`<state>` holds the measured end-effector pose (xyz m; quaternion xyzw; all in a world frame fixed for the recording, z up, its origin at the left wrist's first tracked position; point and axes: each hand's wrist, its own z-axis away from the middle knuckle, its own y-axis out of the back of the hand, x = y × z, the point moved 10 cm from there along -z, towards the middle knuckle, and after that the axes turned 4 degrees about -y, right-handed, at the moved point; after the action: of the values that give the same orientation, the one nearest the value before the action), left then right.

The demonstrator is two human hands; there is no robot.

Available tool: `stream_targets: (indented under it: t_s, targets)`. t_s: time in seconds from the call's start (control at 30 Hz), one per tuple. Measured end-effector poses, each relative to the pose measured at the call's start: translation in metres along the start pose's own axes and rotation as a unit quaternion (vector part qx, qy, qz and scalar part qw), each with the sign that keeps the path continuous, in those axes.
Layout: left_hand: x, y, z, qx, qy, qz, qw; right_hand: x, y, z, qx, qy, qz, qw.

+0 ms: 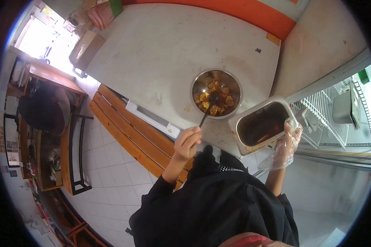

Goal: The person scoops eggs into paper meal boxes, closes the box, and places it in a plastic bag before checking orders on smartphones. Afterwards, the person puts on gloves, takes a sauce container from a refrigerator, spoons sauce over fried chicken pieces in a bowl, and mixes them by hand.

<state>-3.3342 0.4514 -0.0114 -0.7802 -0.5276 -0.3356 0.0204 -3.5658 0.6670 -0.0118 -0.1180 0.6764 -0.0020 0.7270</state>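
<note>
My left hand (188,144) is bare and grips the thin dark handle of a spoon (204,119). The spoon's dark head reaches into a round stainless steel bowl (238,103). Inside the bowl, several golden-brown pieces of what looks like fried food (217,109) lie around some reddish-brown sauce (225,100). A clear plastic glove covers my right hand (292,136), which holds the right side of a rectangular steel food pan (235,125). That pan is tilted beside the bowl, with dark brown sauce (259,126) inside and smears on its rim.
The bowl stands on a pale worktop (160,52). To the right is an open refrigerator with white wire shelves (324,120) and lidded steel pans (343,105). A slatted wooden bench (123,123) runs along the worktop's left side. A cardboard box (88,49) stands at the far left.
</note>
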Motion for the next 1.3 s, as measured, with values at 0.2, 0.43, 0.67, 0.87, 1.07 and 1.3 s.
stream_targets:
  t_s: [0.2,0.43,0.67,0.87,1.07,1.3]
  targets:
    - [0.011,0.011,-0.004,0.025,-0.037,-0.006,0.999,-0.004,0.002,0.002,0.006,0.024,-0.056,0.998]
    - [0.006,0.014,0.003,0.045,-0.029,-0.014,0.998,-0.003,0.01,0.002,0.003,0.076,0.01,0.997]
    - [-0.005,0.003,0.003,-0.023,-0.017,-0.022,0.999,-0.012,-0.001,0.006,-0.01,0.02,-0.067,0.998]
    - [-0.013,-0.002,0.002,-0.018,-0.011,-0.039,0.999,-0.01,0.001,0.006,-0.022,0.031,-0.051,0.998]
    - [-0.022,-0.011,-0.002,-0.053,0.012,-0.048,0.997,0.0,0.011,0.006,-0.008,0.019,-0.062,0.998]
    - [-0.056,0.019,0.01,0.103,0.14,0.02,0.985,-0.003,0.01,0.005,-0.011,0.008,-0.087,0.996]
